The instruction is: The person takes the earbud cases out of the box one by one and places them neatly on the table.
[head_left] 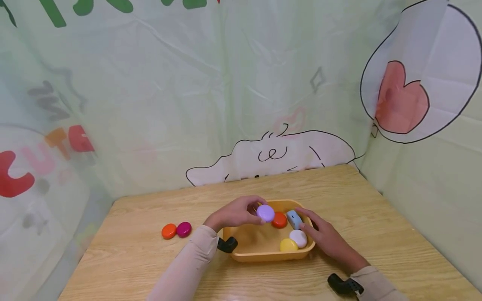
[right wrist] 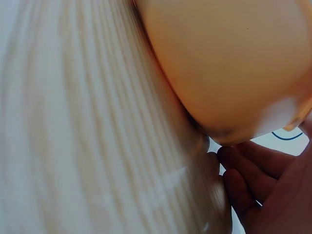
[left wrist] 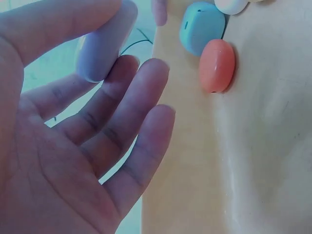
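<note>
My left hand (head_left: 238, 213) pinches a glossy purple rounded disc (head_left: 265, 213) between thumb and fingers, above the yellow-orange tray (head_left: 269, 257). In the left wrist view the purple disc (left wrist: 105, 46) is seen on edge, while the other fingers spread loosely below it. At the tray's right end, my right hand (head_left: 328, 239) grips the wall, its fingertips against the outside in the right wrist view. A red disc (head_left: 279, 220), a light blue one (head_left: 294, 220), a white one (head_left: 298, 238) and a yellow one (head_left: 289, 245) lie in the tray's right half.
Left of the tray, an orange disc (head_left: 169, 231) and a magenta disc (head_left: 183, 229) lie side by side on the wooden table (head_left: 357, 213). A printed curtain (head_left: 180, 108) hangs behind the table and along its sides.
</note>
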Available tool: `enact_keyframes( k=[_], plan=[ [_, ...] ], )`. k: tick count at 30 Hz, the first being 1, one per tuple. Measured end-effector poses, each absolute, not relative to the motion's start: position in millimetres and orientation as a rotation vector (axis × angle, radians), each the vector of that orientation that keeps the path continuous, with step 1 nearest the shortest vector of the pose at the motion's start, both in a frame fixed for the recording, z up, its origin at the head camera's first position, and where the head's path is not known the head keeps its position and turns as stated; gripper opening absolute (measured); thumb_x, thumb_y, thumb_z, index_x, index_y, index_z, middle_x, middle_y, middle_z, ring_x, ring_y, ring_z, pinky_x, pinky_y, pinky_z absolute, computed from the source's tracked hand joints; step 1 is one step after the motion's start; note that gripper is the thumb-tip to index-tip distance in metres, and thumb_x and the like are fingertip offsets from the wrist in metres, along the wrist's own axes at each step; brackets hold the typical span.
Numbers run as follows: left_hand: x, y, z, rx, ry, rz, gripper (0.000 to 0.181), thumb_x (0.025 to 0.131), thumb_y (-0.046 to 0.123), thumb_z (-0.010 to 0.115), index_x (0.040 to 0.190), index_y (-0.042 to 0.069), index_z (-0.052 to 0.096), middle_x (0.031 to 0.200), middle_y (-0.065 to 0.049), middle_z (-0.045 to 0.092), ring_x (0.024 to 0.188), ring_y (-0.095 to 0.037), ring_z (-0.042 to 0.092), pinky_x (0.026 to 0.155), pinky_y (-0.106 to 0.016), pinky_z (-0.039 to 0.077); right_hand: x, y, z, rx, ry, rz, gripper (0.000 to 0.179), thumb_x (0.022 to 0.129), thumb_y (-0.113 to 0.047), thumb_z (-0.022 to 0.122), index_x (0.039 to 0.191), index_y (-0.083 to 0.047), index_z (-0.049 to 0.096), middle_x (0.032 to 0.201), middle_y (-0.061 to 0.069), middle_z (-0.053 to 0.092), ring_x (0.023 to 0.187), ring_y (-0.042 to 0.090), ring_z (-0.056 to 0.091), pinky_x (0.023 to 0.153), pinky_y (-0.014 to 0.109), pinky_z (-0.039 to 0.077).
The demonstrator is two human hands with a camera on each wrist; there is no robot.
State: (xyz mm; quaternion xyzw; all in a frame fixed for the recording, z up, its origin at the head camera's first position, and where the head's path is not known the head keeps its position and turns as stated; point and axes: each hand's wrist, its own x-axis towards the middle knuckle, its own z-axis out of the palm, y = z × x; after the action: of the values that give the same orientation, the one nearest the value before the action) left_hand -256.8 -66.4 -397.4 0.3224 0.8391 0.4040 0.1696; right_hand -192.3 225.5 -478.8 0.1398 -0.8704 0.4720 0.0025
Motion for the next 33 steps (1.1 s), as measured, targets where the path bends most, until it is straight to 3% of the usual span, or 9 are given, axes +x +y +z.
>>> enact_keyframes(
  k=[18, 33],
  plan=[
    [-245, -88, -401, 0.848, 2.404, 1.323, 0.044, 0.087, 0.021, 0.079, 0.128, 0.013, 0.063, 0.104, 0.002, 0.064, 0.093, -0.017, 0.059, 0.083, -0.031, 0.051, -194, 228, -480, 0.483, -2.701, 1.524, 0.052, 0.106, -0.036, 0.05, 0.153, -0.017, 0.04, 0.157, 0.018, 0.034, 0.144, 0.044, 0.029, 0.11, 0.065, 0.025],
    [-225, -130, -404, 0.674, 2.418, 1.551, 0.046, 0.089, 0.027, 0.077, 0.13, 0.016, 0.061, 0.11, -0.005, 0.063, 0.098, -0.024, 0.06, 0.085, -0.035, 0.053, -196, 226, -476, 0.476, -2.718, 1.546, 0.053, 0.106, -0.035, 0.051, 0.153, -0.015, 0.039, 0.158, 0.017, 0.034, 0.146, 0.043, 0.026, 0.111, 0.065, 0.024]
  ],
)
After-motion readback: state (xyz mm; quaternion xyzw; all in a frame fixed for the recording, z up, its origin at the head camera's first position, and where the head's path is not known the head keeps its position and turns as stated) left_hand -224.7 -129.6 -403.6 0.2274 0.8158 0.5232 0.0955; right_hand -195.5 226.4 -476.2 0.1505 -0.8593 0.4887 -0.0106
